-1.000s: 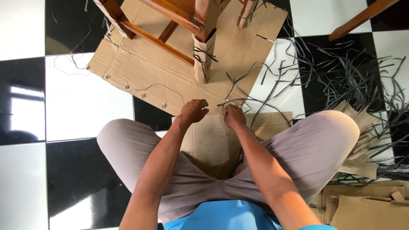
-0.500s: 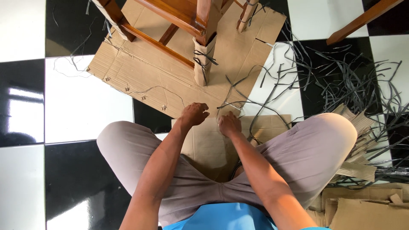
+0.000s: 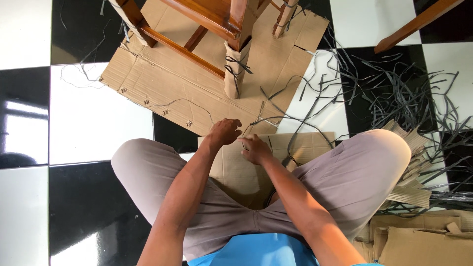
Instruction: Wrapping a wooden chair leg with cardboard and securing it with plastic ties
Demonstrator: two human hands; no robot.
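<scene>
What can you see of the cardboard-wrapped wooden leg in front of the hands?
The wooden leg stands upright on a flat brown cardboard sheet. Its lower part is sleeved in corrugated cardboard, bound by dark strapping with loose ends sticking out. Above the wrap, reddish-brown varnished wood shows, joined to a rail running left. Neither the left hand nor the right hand touches it; both are nearer the person, over another cardboard piece.

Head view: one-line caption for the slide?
Seated person's left hand and right hand meet over a cardboard sheet before a cardboard-wrapped chair leg, grey strips strewn nearby.
</scene>
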